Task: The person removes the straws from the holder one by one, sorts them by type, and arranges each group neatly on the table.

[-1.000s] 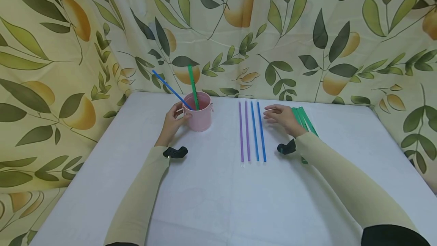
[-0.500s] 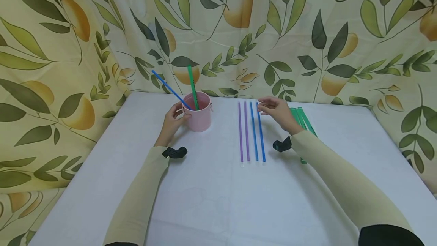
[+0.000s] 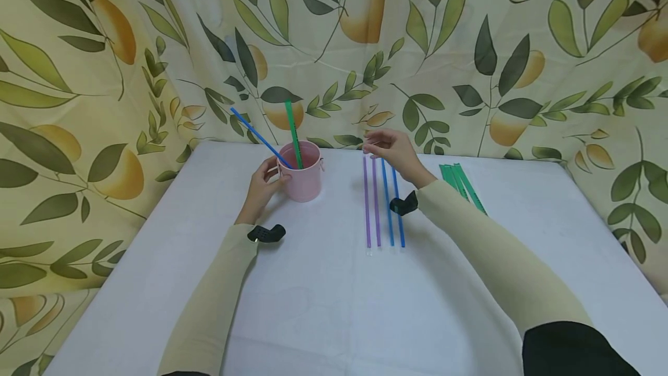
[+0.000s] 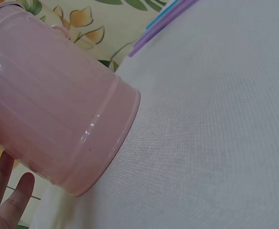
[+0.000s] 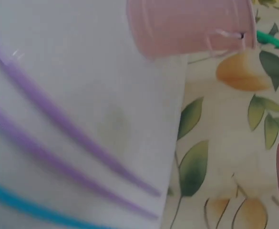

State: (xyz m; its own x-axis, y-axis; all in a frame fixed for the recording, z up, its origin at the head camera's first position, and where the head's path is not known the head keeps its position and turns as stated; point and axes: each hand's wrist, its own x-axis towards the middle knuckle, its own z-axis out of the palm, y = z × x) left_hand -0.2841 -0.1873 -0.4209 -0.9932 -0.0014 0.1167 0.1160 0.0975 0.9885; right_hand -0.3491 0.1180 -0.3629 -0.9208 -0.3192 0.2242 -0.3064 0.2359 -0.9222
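My left hand (image 3: 262,186) grips the side of a small pink bucket (image 3: 304,185), thumb in front, other fingers round the far side. The same bucket (image 4: 58,95) fills much of the left wrist view. A slim blue stick (image 3: 256,132) and a green ruler (image 3: 293,132) lean inside it. Over the far ends of a row of slim sticks hovers my right hand (image 3: 395,152), fingers loosely bent and holding nothing. In that row lie two purple sticks (image 3: 367,208) and two blue sticks (image 3: 388,202); the hand and wrist camera overlap parts of them.
Several green rulers (image 3: 461,181) lie to the right, partly behind my right sleeve. A white cloth (image 3: 313,295) covers the table, and a leaf-and-fruit patterned curtain (image 3: 334,45) hangs along its far edge.
My right hand has moved left from beside the green rulers, across the blue sticks, to the far ends of the purple ones. The left hand and bucket have stayed put.
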